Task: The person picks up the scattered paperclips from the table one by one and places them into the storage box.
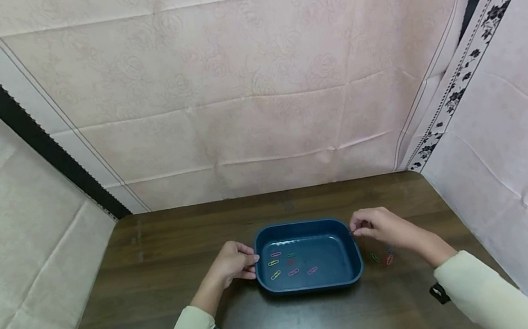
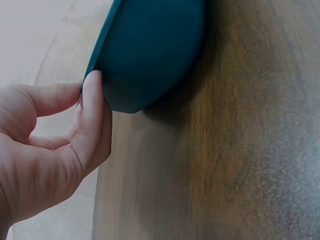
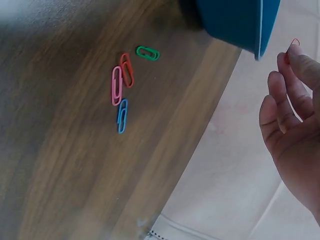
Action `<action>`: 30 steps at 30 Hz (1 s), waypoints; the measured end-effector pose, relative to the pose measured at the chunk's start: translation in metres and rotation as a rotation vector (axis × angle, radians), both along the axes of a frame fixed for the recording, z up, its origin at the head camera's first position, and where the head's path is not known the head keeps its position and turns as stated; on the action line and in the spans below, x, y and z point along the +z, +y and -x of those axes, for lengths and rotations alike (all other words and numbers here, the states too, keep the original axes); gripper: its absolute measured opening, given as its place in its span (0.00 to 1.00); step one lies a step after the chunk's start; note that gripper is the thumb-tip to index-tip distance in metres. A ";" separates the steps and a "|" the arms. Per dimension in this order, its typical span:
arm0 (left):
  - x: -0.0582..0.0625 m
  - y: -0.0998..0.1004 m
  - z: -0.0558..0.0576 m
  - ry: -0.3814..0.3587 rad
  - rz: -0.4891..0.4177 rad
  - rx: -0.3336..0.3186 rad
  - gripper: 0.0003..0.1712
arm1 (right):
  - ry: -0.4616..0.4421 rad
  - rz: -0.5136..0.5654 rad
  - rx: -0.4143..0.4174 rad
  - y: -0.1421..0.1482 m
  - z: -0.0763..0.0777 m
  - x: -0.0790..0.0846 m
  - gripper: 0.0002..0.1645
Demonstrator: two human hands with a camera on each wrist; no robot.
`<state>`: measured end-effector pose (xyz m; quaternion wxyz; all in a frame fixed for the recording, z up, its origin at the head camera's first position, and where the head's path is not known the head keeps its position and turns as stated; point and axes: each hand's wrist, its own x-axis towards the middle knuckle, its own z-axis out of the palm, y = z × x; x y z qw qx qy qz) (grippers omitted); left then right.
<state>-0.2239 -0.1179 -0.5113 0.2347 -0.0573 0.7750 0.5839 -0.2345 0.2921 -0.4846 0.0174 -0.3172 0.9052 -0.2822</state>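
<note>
A dark blue rectangular tray (image 1: 313, 287) sits on the table with several coloured paper clips in it, among them a yellow one (image 1: 275, 275) and a pink one (image 1: 313, 270). At its left side my left hand (image 1: 234, 262) pinches the rim between thumb and fingers. My right hand (image 1: 379, 223) is by the tray's right rim, thumb and index finger pinching a red paper clip (image 3: 296, 41), of which only the tip shows. On the table below that hand lie loose paper clips: green (image 3: 148, 53), red (image 3: 127, 70), pink (image 3: 117, 85) and blue (image 3: 122, 116).
The brown wooden table (image 1: 173, 309) extends around the tray. Pale cloth (image 1: 251, 75) hangs behind it and on both sides, with a floral border (image 1: 465, 72) at the right.
</note>
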 end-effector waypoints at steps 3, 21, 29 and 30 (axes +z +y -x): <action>0.000 0.000 0.000 0.000 0.000 0.004 0.13 | 0.007 -0.003 0.020 -0.006 0.001 0.002 0.06; 0.002 0.001 0.001 -0.009 0.018 0.011 0.12 | -0.024 -0.056 0.152 -0.040 0.010 0.014 0.03; 0.003 0.001 0.000 -0.019 0.016 0.015 0.12 | -0.049 -0.088 0.190 -0.057 0.014 0.014 0.03; 0.003 0.001 0.000 -0.019 0.016 0.015 0.12 | -0.060 -0.092 0.194 -0.059 0.014 0.014 0.03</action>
